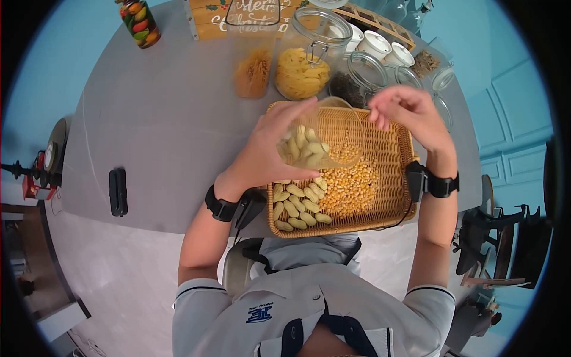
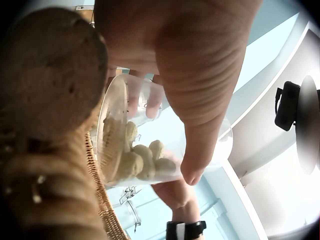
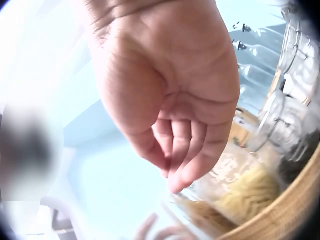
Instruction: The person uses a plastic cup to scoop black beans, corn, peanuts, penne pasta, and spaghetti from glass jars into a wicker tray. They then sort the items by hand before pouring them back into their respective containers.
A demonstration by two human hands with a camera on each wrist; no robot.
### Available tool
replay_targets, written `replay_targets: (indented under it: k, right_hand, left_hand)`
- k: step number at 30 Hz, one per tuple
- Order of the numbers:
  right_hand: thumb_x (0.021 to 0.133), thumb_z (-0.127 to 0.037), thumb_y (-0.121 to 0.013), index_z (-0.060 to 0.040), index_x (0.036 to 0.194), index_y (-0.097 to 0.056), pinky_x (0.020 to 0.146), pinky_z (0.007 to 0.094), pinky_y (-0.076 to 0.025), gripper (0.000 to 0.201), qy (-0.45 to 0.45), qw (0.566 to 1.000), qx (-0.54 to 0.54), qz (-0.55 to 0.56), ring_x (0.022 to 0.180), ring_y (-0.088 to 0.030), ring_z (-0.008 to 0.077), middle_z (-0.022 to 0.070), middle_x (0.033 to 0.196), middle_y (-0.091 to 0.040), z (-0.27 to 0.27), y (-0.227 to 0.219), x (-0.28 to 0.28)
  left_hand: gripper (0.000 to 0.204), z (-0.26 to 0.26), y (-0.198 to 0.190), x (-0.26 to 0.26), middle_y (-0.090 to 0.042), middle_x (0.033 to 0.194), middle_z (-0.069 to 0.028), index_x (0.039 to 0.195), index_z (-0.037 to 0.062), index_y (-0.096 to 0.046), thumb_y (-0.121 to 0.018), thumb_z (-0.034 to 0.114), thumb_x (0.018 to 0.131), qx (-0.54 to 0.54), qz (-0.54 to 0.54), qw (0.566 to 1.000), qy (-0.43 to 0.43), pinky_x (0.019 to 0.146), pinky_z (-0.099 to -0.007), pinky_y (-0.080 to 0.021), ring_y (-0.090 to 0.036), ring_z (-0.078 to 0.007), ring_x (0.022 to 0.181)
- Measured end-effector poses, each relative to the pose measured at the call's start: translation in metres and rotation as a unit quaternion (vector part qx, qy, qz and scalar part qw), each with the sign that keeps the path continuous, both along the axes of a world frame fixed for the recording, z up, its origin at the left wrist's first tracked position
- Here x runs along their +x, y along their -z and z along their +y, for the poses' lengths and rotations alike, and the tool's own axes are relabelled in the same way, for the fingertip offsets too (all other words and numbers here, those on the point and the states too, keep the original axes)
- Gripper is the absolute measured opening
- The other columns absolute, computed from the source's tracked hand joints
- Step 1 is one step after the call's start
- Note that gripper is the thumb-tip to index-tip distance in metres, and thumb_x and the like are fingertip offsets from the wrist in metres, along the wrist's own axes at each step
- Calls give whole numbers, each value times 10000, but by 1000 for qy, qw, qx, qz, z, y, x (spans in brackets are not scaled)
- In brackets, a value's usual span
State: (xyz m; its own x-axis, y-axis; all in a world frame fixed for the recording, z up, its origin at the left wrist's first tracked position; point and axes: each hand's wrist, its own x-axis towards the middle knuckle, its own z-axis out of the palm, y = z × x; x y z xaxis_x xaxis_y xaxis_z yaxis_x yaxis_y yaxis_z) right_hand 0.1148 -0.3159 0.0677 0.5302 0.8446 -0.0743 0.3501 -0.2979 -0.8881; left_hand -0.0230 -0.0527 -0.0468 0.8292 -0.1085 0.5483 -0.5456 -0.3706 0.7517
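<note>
The left hand (image 1: 267, 146) clamps a clear, smooth-walled tub (image 1: 321, 122) between thumb and fingers, holding it over a rectangular basket (image 1: 386, 140) of tan, ribbed wicker. Its wide round mouth leans to the right, though the exact tilt is hard to judge. Inside sit pale, waisted peanuts in rough shells, blurred by the plastic. Below, unshelled peanuts (image 1: 297, 205) lie in the basket's near left corner, beside a loose spread of small, glossy yellow corn kernels (image 1: 351, 184); the tub and hand cover part of both.

The right hand (image 1: 410, 113) hangs over the basket's far right side, fingers bent loosely and drawn in toward the thumb. It blurs from above, and I can't tell whether thumb and fingertips touch.

Beyond the basket stands a rounded glass jar (image 1: 303, 71) of yellow pasta with a wire clasp, next to a jar of dark bits I can't identify. The wooden sign (image 1: 208, 21) behind is cut off, its white lettering partly hidden. From the left wrist, a brown, out-of-focus round shape (image 2: 50, 70) defies naming.
</note>
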Motion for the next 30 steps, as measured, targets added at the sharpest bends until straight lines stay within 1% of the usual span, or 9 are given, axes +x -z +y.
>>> replay_targets:
  k: [2, 6, 9, 12, 18, 21, 26, 28, 30]
  right_hand:
    - [980, -113, -663, -5, 1196, -706, 826, 302, -579, 246, 52, 996, -40, -53, 905, -719, 173, 116, 1100, -753, 5, 28, 14]
    - [882, -112, -765, -26, 1316, -625, 985, 359, -523, 464, -123, 973, 2, -194, 1134, -657, 251, 137, 1253, -677, 53, 85, -3]
    - [818, -161, -832, -76, 1414, -547, 1011, 389, -513, 666, -96, 988, 86, -83, 1190, -627, 292, 118, 1362, -616, 76, 105, -26]
    - [782, -209, -860, -111, 1449, -504, 1029, 408, -510, 763, -113, 950, 5, -291, 1221, -603, 331, 109, 1410, -575, 81, 121, -33]
    - [1055, -363, -530, -93, 1361, -568, 1085, 396, -436, 410, -106, 923, -17, -370, 1284, -527, 269, 70, 1354, -580, 86, 125, -34]
    - [1064, -334, -521, -71, 1362, -562, 1027, 376, -482, 399, -66, 994, 51, -74, 1211, -592, 244, 72, 1323, -610, 88, 127, -34]
    - [1037, -253, -586, -40, 1336, -590, 955, 352, -519, 368, -25, 966, 139, 216, 1087, -660, 209, 67, 1239, -663, 89, 121, -26]
    - [991, -200, -652, -52, 1301, -634, 948, 337, -523, 344, -23, 989, 68, 132, 1078, -662, 196, 71, 1215, -678, 80, 111, -21]
    - [927, -140, -735, -82, 1275, -674, 950, 310, -527, 357, -55, 978, -65, -191, 1098, -657, 172, 83, 1201, -692, 60, 104, -12]
  left_hand:
    - [1074, 1, 2, 1, -539, 1421, -116, 1532, 101, -436, -965, 312, 622, -44, -7, 999, -9, 1133, -428, -389, -515, -288, 1324]
    - [1101, 2, 3, 2, -540, 1417, -136, 1530, 78, -430, -989, 300, 607, -106, -22, 994, -26, 1115, -419, -413, -526, -297, 1315]
    - [1118, 5, 7, 4, -546, 1411, -141, 1527, 63, -428, -998, 304, 596, -130, -39, 990, -36, 1119, -422, -410, -524, -305, 1318]
    - [1117, 6, 6, 5, -550, 1415, -147, 1520, 61, -439, -1002, 309, 587, -104, -60, 992, -45, 1119, -428, -413, -525, -308, 1319]
    - [1087, 6, 5, 4, -545, 1433, -143, 1503, 65, -464, -1000, 299, 587, -101, -56, 992, -45, 1114, -428, -424, -528, -299, 1320]
    - [1073, 5, 6, 5, -546, 1430, -138, 1498, 70, -470, -997, 292, 590, -112, -58, 991, -43, 1109, -426, -429, -529, -296, 1319]
    - [1055, 5, 5, 3, -552, 1417, -131, 1501, 73, -469, -986, 292, 607, -113, -30, 993, -34, 1111, -424, -423, -530, -294, 1316]
    - [1055, 5, 3, 2, -553, 1414, -131, 1506, 73, -464, -978, 295, 611, -94, -17, 995, -30, 1117, -420, -413, -529, -293, 1315]
    - [1052, 5, 1, 1, -554, 1411, -132, 1511, 77, -460, -971, 296, 617, -73, -9, 997, -23, 1125, -416, -402, -529, -293, 1316]
